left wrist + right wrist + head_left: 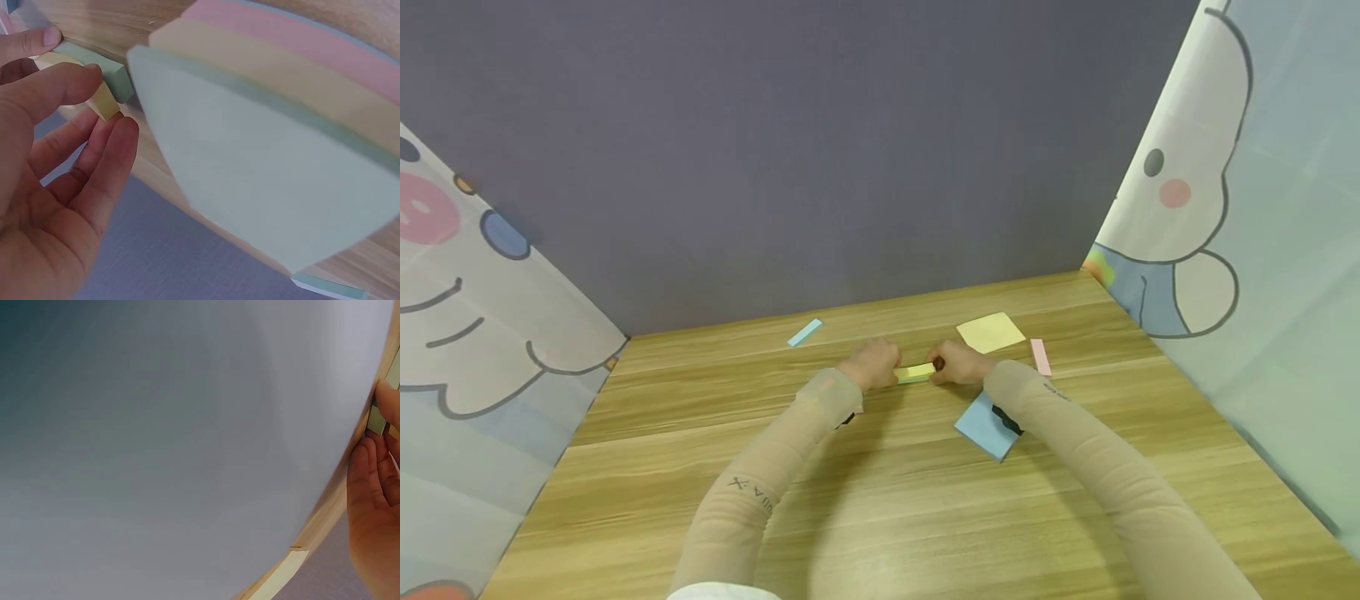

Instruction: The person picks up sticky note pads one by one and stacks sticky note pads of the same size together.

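A narrow yellow sticky-note pad (917, 371) lies along a green sticky-note pad (115, 78) of like shape, between my hands. My left hand (874, 362) pinches the yellow pad's near end between thumb and fingers. In the left wrist view that end tilts off the green pad, whose end stays uncovered. My right hand (958, 364) holds the other end, thumb and fingers about the green pad (375, 420); its grip on the yellow pad is partly hidden. A large layered block of green, yellow and pink notes (250, 144) fills much of the left wrist view, close under that wrist.
On the wooden table (895, 517) lie a blue square pad (983, 429) under my right wrist, a yellow square pad (990, 332), a pink strip (1041, 357) at right and a light blue strip (805, 332) at back left. A grey wall (850, 167) stands behind.
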A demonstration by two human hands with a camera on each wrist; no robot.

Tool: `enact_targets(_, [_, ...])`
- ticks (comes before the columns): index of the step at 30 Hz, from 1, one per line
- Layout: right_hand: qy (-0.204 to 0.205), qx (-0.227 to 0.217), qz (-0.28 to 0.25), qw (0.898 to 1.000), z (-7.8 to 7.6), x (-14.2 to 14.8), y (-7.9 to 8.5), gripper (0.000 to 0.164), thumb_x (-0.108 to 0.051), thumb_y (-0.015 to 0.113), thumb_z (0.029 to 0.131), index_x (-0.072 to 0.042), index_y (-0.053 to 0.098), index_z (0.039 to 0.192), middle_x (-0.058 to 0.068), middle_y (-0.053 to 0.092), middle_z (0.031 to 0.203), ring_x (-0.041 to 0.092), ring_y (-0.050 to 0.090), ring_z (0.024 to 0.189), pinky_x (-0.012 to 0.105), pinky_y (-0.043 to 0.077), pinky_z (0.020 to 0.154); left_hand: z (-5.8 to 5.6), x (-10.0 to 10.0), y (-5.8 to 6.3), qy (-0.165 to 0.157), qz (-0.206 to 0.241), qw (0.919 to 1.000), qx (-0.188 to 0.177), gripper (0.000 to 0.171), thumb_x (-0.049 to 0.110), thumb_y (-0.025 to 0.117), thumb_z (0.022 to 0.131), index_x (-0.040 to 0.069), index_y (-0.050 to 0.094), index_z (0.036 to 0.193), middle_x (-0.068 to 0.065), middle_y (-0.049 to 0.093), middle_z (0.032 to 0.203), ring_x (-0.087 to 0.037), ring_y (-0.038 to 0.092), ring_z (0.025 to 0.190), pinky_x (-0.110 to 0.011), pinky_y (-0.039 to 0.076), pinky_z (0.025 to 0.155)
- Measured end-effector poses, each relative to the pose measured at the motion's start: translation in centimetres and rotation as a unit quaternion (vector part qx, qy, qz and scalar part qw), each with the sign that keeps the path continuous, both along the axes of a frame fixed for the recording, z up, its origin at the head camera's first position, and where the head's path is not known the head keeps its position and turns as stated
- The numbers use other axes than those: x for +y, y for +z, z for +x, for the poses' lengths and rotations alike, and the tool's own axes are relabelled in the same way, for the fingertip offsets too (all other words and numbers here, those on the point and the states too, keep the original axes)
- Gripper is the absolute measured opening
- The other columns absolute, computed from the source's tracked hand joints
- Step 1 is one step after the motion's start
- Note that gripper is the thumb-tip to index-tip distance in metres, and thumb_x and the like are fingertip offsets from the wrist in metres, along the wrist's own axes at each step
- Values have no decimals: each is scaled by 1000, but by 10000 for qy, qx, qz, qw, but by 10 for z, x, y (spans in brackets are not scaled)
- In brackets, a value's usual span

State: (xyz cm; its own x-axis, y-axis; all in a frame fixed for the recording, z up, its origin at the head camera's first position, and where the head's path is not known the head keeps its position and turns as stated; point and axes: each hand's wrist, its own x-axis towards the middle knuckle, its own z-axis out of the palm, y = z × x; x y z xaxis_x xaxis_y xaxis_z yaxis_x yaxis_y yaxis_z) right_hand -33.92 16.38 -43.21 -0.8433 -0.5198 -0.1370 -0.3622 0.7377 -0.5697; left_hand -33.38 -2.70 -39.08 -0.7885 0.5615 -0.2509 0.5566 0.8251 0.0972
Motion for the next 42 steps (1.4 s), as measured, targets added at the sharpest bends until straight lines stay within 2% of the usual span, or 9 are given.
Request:
enact_targets(10, [-18, 50, 11, 10000, -1, 0, 2, 21, -10, 69, 80, 0, 65, 98, 4, 55, 84, 15, 49, 77, 24, 43, 69, -1, 1, -3, 145, 51, 9998, -85, 18, 17, 70, 81, 7, 66, 96, -4, 63, 98, -17, 56, 92, -26, 49, 76])
enact_targets(18, [60, 136, -118, 9998, -1, 1, 0, 12, -8, 69, 80, -1, 65, 88, 4, 53, 81, 15, 46, 74, 24, 40, 65, -4, 1, -6, 129, -13, 9999, 20, 10, 13, 67, 82, 8, 65, 90, -2, 62, 88, -11, 53, 74, -23, 47, 63])
enact_targets(22, [74, 106, -153, 9998, 0, 1, -1, 11, -8, 69, 80, -1, 64, 86, 3, 52, 78, 14, 46, 73, 23, 40, 64, -2, 0, -7, 206, 89, 9997, -86, 8, 9, 66, 82, 7, 66, 89, -3, 62, 84, -12, 51, 68, -23, 46, 60])
enact_targets(28, [21, -7, -157, 9999, 2, 1, -3, 15, -8, 69, 80, -1, 64, 92, 3, 53, 80, 15, 46, 75, 24, 41, 66, 2, 0, -9, 214, -18, 9998, -9, 15, 9, 67, 81, 8, 66, 96, -2, 60, 88, -13, 51, 75, -25, 46, 67])
enact_targets(36, [81, 56, -169, 9998, 2, 0, -3, 9, -9, 69, 80, -4, 62, 82, 2, 51, 76, 14, 45, 71, 23, 39, 64, 2, 1, -12, 137, -185, 9997, 67, 20, 10, 65, 83, 7, 65, 104, -4, 63, 97, -16, 57, 88, -26, 49, 76])
enact_targets(42, [29, 72, -161, 9998, 1, 0, -3, 19, -9, 69, 80, 0, 65, 96, 4, 55, 81, 15, 47, 75, 25, 42, 68, 0, 1, -13, 187, -114, 9998, 15, 17, 7, 66, 82, 6, 64, 99, -4, 63, 92, -14, 56, 80, -24, 49, 69])
